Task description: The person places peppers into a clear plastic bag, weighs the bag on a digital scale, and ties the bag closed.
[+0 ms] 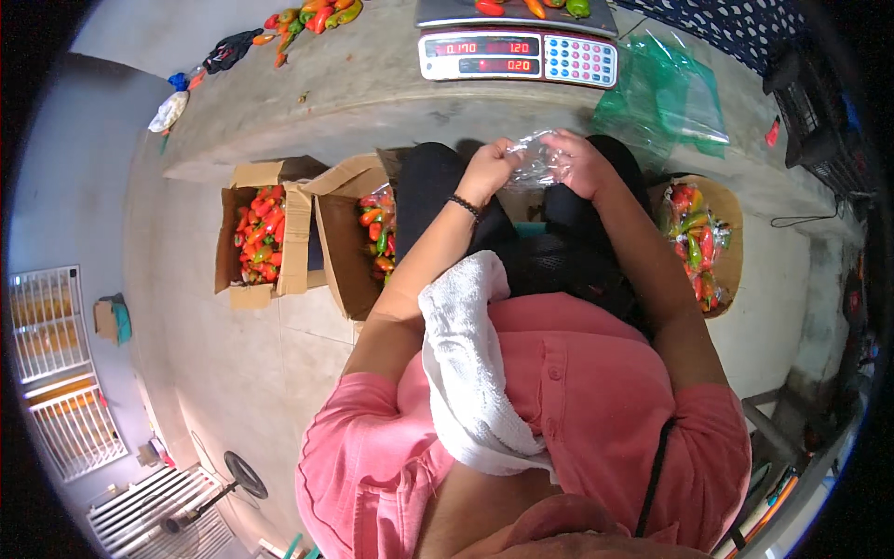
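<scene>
Over my lap, a clear plastic bag (535, 160) is stretched between my two hands. My left hand (492, 171), with a dark beaded bracelet at the wrist, pinches its left side. The right side is gripped by my right hand (579, 165). Whether anything lies inside the bag I cannot make out; it looks thin and crumpled. Just beyond my hands, a digital scale (518, 58) with lit red digits stands on the grey counter (363, 112). Several red, orange and green peppers (535, 8) rest on its pan.
Left of my legs stand a cardboard box of peppers (223, 238) and a second box (340, 252). A third box (731, 252), holding bagged peppers, is at my right. Green plastic bags (652, 93) lie beside the scale. Loose peppers (312, 19) are heaped at the counter's far left.
</scene>
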`<control>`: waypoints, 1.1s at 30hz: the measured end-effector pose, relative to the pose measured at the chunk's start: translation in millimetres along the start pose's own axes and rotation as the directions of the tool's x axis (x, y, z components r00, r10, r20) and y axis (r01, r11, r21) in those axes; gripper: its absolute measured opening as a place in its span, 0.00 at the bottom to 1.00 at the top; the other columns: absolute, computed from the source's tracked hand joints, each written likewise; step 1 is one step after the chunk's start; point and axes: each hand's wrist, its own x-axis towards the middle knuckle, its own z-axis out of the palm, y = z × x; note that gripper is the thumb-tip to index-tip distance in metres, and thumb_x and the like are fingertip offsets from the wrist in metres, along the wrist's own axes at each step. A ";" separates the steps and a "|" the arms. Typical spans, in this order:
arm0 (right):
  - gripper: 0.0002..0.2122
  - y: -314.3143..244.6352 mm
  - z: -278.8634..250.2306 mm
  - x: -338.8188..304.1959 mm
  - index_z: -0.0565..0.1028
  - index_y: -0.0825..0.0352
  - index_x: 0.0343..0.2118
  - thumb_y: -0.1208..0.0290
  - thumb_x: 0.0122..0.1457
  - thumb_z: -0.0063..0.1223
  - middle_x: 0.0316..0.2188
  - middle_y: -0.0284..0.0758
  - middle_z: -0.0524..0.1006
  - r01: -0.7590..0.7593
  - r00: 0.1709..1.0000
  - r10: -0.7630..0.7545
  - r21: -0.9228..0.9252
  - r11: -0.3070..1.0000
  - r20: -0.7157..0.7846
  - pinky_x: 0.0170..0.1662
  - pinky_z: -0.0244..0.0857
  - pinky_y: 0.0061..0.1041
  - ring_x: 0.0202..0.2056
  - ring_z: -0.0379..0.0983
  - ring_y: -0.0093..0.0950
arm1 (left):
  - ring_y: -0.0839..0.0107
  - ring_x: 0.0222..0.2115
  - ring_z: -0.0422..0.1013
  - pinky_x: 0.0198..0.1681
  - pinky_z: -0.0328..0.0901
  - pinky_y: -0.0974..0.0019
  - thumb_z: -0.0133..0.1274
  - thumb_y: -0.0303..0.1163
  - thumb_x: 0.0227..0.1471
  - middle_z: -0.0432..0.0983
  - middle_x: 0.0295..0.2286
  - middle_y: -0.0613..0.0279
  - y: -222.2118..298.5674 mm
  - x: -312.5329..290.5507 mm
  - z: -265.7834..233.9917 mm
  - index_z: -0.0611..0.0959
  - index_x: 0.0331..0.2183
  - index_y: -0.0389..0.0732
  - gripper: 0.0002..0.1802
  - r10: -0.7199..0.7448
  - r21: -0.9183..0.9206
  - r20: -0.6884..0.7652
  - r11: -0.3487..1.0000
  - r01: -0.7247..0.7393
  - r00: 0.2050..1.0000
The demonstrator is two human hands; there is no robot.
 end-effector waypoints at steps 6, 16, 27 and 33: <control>0.08 5.9 13.5 -5.0 0.69 0.65 0.35 0.67 0.57 0.43 0.24 0.26 0.68 -0.229 0.964 0.253 -0.222 0.948 0.084 0.27 0.61 0.15 0.24 0.65 0.15 | 0.80 0.16 0.63 0.17 0.59 0.77 0.48 0.25 0.45 0.68 0.20 0.68 0.0 6.2 -10.3 0.73 0.30 0.39 0.06 -0.102 -0.462 -0.076 0.885 0.056 0.992; 0.07 -6.9 -2.0 -1.9 0.68 0.64 0.34 0.68 0.55 0.45 0.24 0.28 0.69 -0.243 0.970 0.237 0.339 0.909 0.061 0.26 0.62 0.20 0.23 0.65 0.19 | 0.78 0.23 0.64 0.23 0.60 0.73 0.50 0.32 0.47 0.70 0.24 0.67 3.3 -3.4 2.7 0.74 0.32 0.37 0.10 -0.093 0.131 0.082 0.988 0.081 0.992; 0.09 13.8 17.0 -3.7 0.68 0.66 0.35 0.66 0.56 0.46 0.22 0.27 0.68 -0.173 0.970 0.219 -0.331 0.928 0.108 0.25 0.59 0.17 0.22 0.62 0.17 | 0.81 0.24 0.64 0.27 0.59 0.76 0.45 0.25 0.47 0.70 0.24 0.69 -12.1 3.4 -4.7 0.74 0.32 0.37 0.07 -0.038 0.012 0.129 0.999 0.037 0.991; 0.08 18.7 9.6 -0.2 0.68 0.66 0.34 0.66 0.57 0.43 0.21 0.27 0.67 -0.189 0.970 0.229 -0.335 0.923 0.085 0.26 0.59 0.18 0.23 0.62 0.17 | 0.81 0.23 0.63 0.25 0.58 0.76 0.44 0.26 0.48 0.69 0.23 0.69 -5.8 -0.8 -0.5 0.73 0.32 0.37 0.07 -0.025 0.128 0.136 0.992 0.007 0.990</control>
